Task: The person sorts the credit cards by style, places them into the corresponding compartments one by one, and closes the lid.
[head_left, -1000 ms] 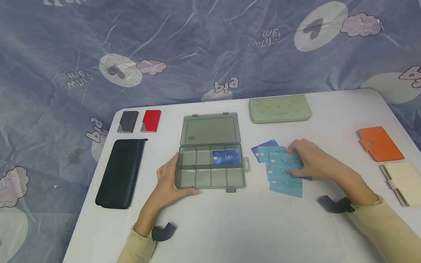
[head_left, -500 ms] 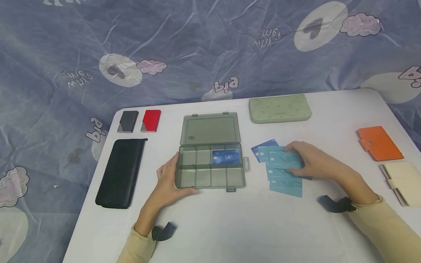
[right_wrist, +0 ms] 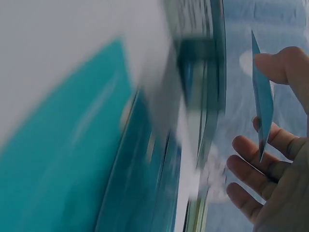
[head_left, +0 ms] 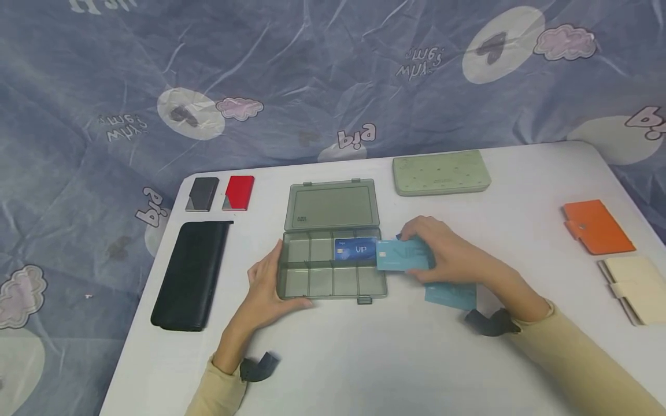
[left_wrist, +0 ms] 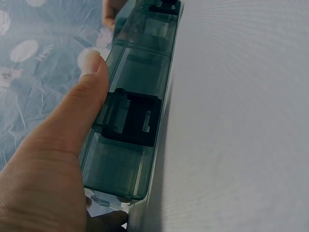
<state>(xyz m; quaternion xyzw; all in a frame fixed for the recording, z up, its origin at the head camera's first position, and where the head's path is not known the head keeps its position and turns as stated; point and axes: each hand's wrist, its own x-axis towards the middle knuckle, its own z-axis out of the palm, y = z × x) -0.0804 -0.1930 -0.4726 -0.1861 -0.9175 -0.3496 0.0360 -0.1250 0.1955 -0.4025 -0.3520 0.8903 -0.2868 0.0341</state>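
My right hand (head_left: 452,254) pinches a light blue VIP card (head_left: 395,256) between thumb and fingers. In the head view, the card's left end overlaps the right edge of a translucent green compartment box (head_left: 319,279). The right wrist view shows this card edge-on, clear of the table, with the thumb on one side and fingertips on the other. A dark blue VIP card (head_left: 356,249) lies in the box's back row, toward the right. At the box's front left corner, my left hand (head_left: 267,292) holds it, fingers along the left side and thumb along the front.
The box's lid (head_left: 333,205) lies open behind it. More light blue cards (head_left: 451,296) lie partly under my right hand. A green case (head_left: 441,173) is at the back, a black wallet (head_left: 191,276) at left, and orange (head_left: 600,227) and cream (head_left: 639,289) card holders at right.
My right hand has lifted the light blue card from the spread of cards and moved left with it to the box's right edge. The left hand has stayed at the box.
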